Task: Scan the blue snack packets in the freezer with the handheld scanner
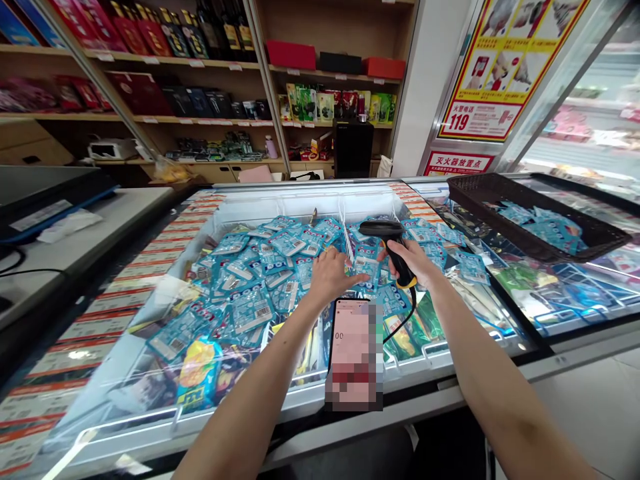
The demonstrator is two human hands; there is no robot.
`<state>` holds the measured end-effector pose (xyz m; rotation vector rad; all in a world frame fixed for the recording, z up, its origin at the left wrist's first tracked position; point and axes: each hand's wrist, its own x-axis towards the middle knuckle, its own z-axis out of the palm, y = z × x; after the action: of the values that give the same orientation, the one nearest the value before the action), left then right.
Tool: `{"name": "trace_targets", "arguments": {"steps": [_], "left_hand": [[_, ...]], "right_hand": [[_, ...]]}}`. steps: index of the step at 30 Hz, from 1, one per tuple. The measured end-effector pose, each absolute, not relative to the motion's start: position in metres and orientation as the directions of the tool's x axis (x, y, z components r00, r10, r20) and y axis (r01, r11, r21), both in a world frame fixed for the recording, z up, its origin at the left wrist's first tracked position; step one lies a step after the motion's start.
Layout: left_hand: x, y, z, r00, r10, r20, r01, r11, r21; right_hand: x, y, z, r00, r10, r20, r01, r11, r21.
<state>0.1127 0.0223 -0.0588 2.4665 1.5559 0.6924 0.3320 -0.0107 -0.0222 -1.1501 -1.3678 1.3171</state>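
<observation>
The scanner (383,230) is just right of the frame's centre, its dark head pointing left and its handle slanting down to the right. The right hand (413,260) is closed around that handle, which looks the right place to hold it: probably hard plastic, light enough for one hand, though the cord (410,313) from its base may drag a little.

The packets (253,307) lie overlapping across the centre and left-centre of the frame. They look light and soft, with glossy film that could slide on its neighbours; a pinch at an edge or corner should lift one and leave its printed face flat, while pressing the middle could crease it. The left hand (330,270) is over them near the centre, spread wide with the thumb stretched right; whether its fingertips touch a packet I cannot tell.

The phone (350,333) is at lower centre, between the forearms. More packets lie in the basket (465,189) at upper right.
</observation>
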Motion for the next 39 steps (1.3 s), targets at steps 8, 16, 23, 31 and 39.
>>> {"name": "trace_targets", "arguments": {"steps": [8,16,23,31,39], "left_hand": [[0.100,0.031,-0.056,0.121,0.947,0.297,0.641,-0.303,0.705],[0.091,0.046,-0.072,-0.023,0.910,0.413,0.397,-0.371,0.840],[0.091,0.046,-0.076,0.016,0.896,0.443,0.450,-0.402,0.797],[0.091,0.042,-0.068,-0.028,0.898,0.440,0.521,-0.363,0.773],[0.090,0.041,-0.067,-0.034,0.902,0.431,0.549,-0.343,0.762]], "right_hand": [[0.334,-0.011,-0.025,-0.199,0.980,-0.009,0.095,0.010,-0.995],[0.335,-0.013,-0.023,-0.260,0.965,-0.007,0.124,0.026,-0.992],[0.334,-0.016,-0.019,-0.332,0.943,0.014,0.077,0.042,-0.996],[0.329,-0.019,-0.017,-0.360,0.933,0.031,0.080,0.064,-0.995],[0.328,-0.020,-0.017,-0.384,0.922,0.051,0.094,0.094,-0.991]]}}
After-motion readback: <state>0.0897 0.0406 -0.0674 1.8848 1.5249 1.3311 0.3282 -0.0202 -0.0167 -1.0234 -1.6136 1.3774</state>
